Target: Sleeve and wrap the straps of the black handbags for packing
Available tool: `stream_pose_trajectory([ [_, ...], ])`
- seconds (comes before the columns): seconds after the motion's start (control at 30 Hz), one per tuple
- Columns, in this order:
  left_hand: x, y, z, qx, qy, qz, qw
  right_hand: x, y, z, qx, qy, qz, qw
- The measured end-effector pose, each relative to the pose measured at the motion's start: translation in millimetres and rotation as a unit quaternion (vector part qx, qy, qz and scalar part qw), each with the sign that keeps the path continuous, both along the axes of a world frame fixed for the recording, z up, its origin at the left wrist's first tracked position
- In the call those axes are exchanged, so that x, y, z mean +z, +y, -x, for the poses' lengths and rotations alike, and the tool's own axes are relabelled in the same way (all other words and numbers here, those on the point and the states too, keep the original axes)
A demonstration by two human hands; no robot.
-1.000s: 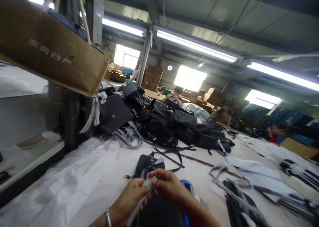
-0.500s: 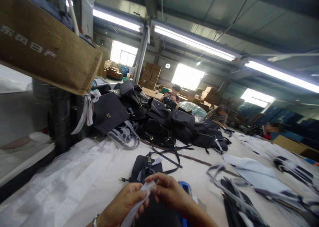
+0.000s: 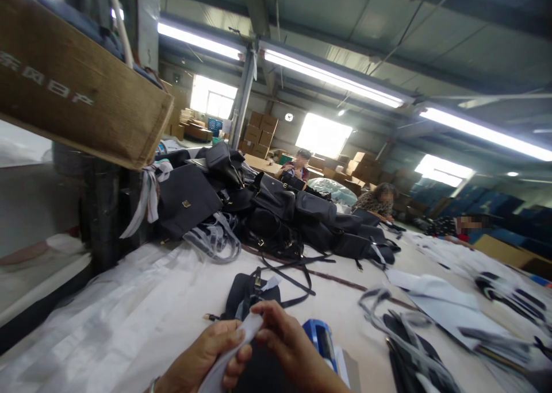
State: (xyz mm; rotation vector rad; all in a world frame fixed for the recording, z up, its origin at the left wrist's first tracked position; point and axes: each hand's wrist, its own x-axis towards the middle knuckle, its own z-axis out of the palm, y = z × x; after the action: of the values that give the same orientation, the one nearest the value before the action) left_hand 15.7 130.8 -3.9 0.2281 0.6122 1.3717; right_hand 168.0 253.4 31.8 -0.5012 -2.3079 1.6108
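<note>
My left hand (image 3: 207,353) is closed around a white strip (image 3: 230,355) of thin, soft-looking wrapping, which slants up to the right. At its upper end, the fingers of my right hand (image 3: 282,338) are curled about the tip. Something black, partly covered by my hands, lies directly beneath them. Just beyond is a small black bag (image 3: 237,292) with a gold-coloured fitting and a thin black strap (image 3: 308,278) trailing right. A blue tool (image 3: 319,338), its kind unclear, rests beside my right forearm.
Black bags (image 3: 276,200) are heaped across the table's far side. White sheeting (image 3: 86,318) covers the left. Black pieces with grey wrapped straps (image 3: 414,341) lie at right. A brown bag (image 3: 86,83) hangs at upper left beside a post. Several people sit beyond the heap.
My right hand has shifted slightly, its fingers loosening a little at the strip's end. More of the strip's tip and of the blue tool shows now. The left hand keeps its hold.
</note>
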Motion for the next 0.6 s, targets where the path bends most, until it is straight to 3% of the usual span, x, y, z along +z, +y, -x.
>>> stream_pose_trajectory([
  [0.2,-6.4,-2,6,-0.026,-0.073,-0.012,0.997,-6.7,0,9,-0.001,0.025,-0.025,0.999],
  [0.37,-8.4,-6,14,-0.071,-0.069,-0.032,0.995,-4.6,-2,11,0.016,0.015,0.002,1.000],
  [0.6,18.8,-12,12,-0.137,0.016,-0.088,0.987,24.4,-4,3,0.079,-0.041,0.112,0.990],
])
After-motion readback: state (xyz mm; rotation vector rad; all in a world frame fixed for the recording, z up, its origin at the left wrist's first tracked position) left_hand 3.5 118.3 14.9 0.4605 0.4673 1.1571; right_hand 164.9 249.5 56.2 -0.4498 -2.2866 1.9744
